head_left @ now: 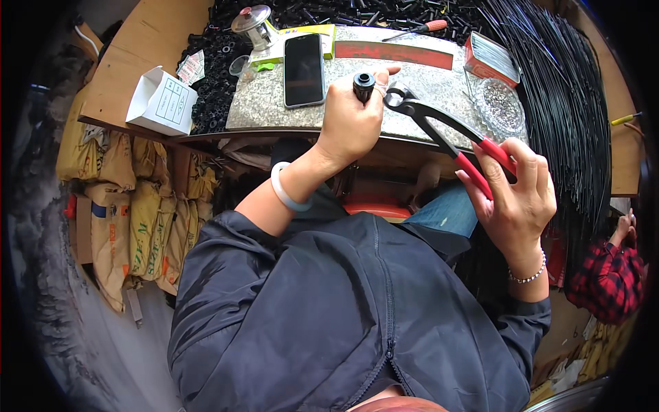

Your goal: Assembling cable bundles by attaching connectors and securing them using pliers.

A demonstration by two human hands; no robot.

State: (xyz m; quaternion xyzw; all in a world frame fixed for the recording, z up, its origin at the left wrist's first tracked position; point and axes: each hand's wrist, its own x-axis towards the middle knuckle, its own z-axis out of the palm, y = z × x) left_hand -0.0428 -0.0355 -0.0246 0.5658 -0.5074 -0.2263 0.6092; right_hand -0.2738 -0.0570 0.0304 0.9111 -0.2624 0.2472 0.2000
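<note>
Left hand: this hand, at the upper middle of the frame, has its fingers curled around a black tubular piece; one fingertip sticks out to the right.
Black piece: its hollow end shows above the fist, the lower part is hidden.
Right hand: this hand, right of centre, has its fingers bent around the red handles of the pincers.
Pincers' head: just beside the left fingers; if they touch, I cannot tell.
Close on the left: a dark phone, lying near the left fist.
Behind the hands: a red strip and a screwdriver.
Upper right: a glass dish, a red-and-white box, and a thick bundle of black rods.
Upper left: an open white carton beside small black rings.
Right edge: a person in a checked shirt.
</note>
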